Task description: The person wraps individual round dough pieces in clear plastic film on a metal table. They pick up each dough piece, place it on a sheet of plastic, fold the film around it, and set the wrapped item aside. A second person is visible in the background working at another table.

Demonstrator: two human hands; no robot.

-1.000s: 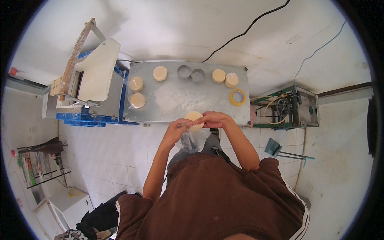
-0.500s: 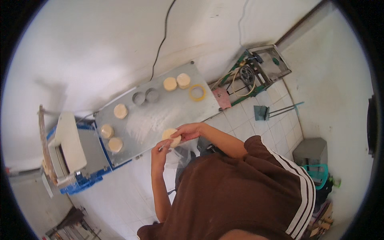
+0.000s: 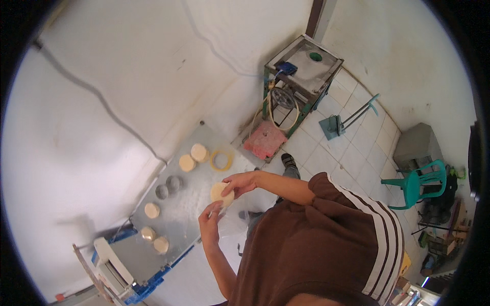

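Tabletop [image 3: 184, 227], yellow ring [image 3: 212, 161] beyond held disc [image 3: 218, 192]

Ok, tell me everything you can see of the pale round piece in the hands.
The pale round piece is a plain cream-yellow disc, smooth and matte, perhaps dough. It appears whole, broad face tilted toward the camera, held up beside the near edge of the grey table. The right hand grips its right side, thumb over the face; the left hand has fingers at its lower edge. Its underside is hidden.
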